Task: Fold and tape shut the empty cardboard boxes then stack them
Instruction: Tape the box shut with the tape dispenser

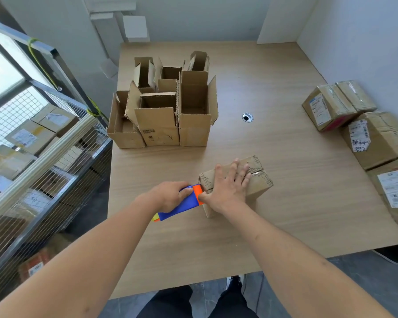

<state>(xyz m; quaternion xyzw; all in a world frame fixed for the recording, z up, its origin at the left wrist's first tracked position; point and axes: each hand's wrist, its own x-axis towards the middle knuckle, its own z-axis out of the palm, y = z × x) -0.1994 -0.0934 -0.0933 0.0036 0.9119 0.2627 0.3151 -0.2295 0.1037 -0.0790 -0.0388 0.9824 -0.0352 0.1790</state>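
**Box seam runs away from the tape, right hand on top**

Box (236,183) in hand sits on the surface (274,92) just ahead of me, near its front edge, flaps already folded down. Its long axis, and the seam where the two top flaps meet, runs from near-left to far-right. That line matters most, since the tape has to follow it.

My right hand (228,184) lies flat across the top of the box, fingers spread and straight, pressing the flaps down, with the thumb reaching to the near-left end. My left hand (170,195) grips the blue and orange tape dispenser (183,203), fingers curled around its body. The orange end of the dispenser touches the near-left end of the box, right beside my right thumb. So the seam leads straight away from the dispenser, up and to the right, under my right palm.

I judge the next pull should travel along that axis toward the far-right end, and my right hand will have to give way as the tape comes through, or it blocks the path.

Open boxes (161,111) stand clustered further back on the left, well apart from this one. Sealed boxes (354,127) lie grouped at the right edge.
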